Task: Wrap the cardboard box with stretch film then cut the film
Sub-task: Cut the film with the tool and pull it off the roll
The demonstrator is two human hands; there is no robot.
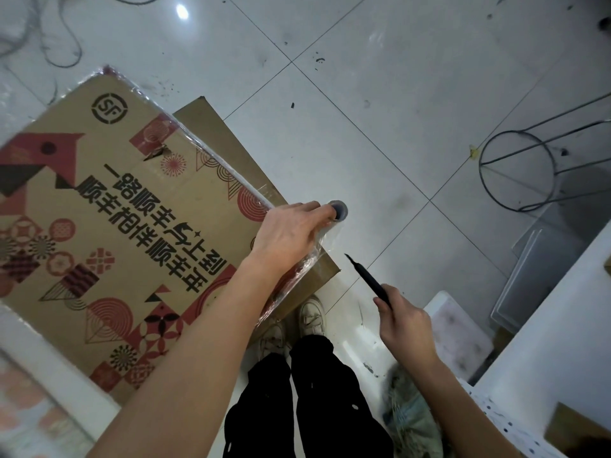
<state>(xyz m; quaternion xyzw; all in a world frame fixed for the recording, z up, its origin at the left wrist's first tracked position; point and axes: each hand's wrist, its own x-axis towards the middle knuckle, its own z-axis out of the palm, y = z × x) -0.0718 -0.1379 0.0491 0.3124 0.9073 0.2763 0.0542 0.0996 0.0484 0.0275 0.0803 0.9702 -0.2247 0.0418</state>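
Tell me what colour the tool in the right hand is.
Black: the slim cutter held by the right hand is dark throughout, seen in the head view.

Scuffed white tiled floor (380, 77), wire stool frame (519, 170), loose cables (62, 44) top left

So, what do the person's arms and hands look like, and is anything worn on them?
Both arms are bare from the frame edge down to the wrist; no sleeves show. The left hand and the right hand wear no gloves. No watch, ring or bracelet is visible on either, and no markings show.
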